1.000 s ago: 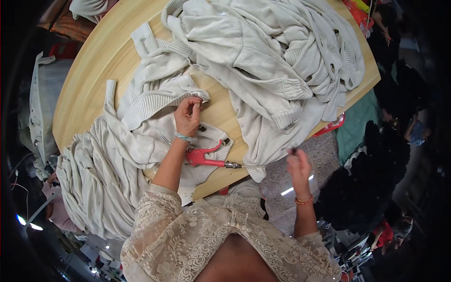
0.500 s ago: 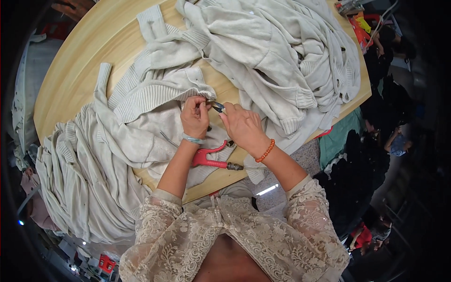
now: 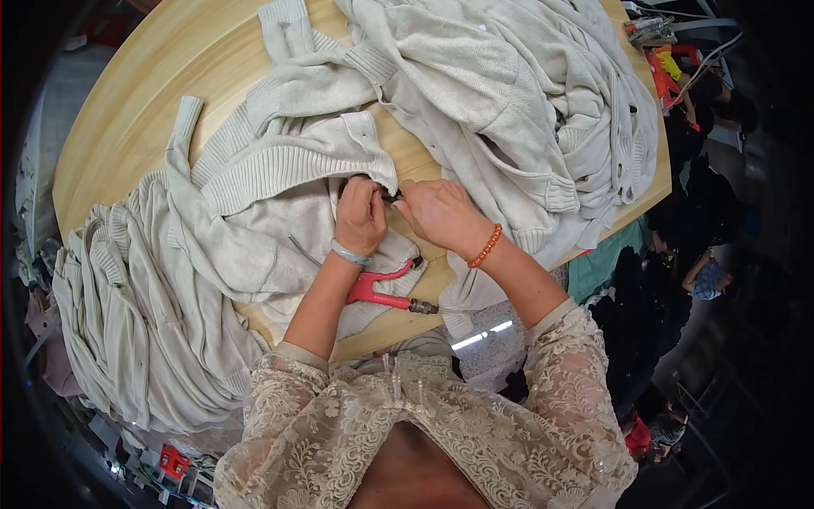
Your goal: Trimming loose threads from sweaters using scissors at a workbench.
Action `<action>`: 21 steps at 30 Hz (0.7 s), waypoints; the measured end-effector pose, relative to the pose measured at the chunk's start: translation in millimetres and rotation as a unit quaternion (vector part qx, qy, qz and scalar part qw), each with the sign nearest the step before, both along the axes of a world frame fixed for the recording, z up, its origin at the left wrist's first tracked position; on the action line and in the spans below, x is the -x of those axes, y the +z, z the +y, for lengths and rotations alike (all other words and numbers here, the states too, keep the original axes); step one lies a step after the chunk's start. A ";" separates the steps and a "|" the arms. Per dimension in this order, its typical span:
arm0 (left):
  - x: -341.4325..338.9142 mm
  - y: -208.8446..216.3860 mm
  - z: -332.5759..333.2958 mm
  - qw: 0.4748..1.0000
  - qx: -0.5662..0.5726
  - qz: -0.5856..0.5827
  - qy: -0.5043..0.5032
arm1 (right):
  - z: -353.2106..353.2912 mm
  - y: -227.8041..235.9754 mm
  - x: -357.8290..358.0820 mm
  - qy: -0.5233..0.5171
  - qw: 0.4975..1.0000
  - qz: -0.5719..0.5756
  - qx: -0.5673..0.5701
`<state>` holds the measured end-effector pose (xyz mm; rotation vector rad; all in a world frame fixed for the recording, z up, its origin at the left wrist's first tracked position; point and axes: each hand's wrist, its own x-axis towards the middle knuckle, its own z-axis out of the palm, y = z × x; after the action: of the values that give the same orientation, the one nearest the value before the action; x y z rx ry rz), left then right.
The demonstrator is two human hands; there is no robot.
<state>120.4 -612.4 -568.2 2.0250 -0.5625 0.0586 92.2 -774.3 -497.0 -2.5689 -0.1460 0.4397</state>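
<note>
A pale grey knitted cardigan (image 3: 280, 174) lies spread before me with its ribbed hem turned up. My left hand (image 3: 361, 212) is closed on the corner of that hem, fingertips partly tucked under the fabric. Just to the right, my right hand (image 3: 443, 214) is closed around small dark thread snips (image 3: 393, 196). Mostly hidden by the fingers, the snips point at the hem corner by my left fingertips. Below the hands rests a red air blow gun (image 3: 370, 290) with a metal fitting, partly under my left wrist.
More pale cardigans form a large heap (image 3: 492, 93) at the far right. Another pile (image 3: 144, 314) hangs over the left edge of the wooden table (image 3: 110, 144). Dark garments (image 3: 644, 297) and green cloth (image 3: 598, 265) lie beyond the right edge. Other people are in the background.
My left fingers have gone further under the hem corner. The snips, plainly seen before, are now mostly covered by my right hand. The whole view has shifted slightly.
</note>
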 end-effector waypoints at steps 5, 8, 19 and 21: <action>-2.6 5.3 -2.7 0.998 -0.020 -0.047 -0.021 | -5.1 -12.7 -0.1 0.005 0.999 0.022 -0.023; -5.6 5.6 0.2 1.000 -0.020 -0.004 -0.024 | -10.9 -9.1 6.0 0.008 0.999 0.016 -0.036; -13.8 8.5 -0.7 0.996 -0.011 0.087 -0.028 | -8.2 6.1 11.5 -0.052 0.998 0.017 0.003; -12.8 9.5 0.0 0.995 -0.009 0.091 -0.027 | -6.9 2.8 12.4 -0.059 0.998 -0.003 0.000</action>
<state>133.1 -612.5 -558.7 2.0067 -0.5034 -0.1641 79.8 -781.2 -494.2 -2.5620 0.0041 0.3885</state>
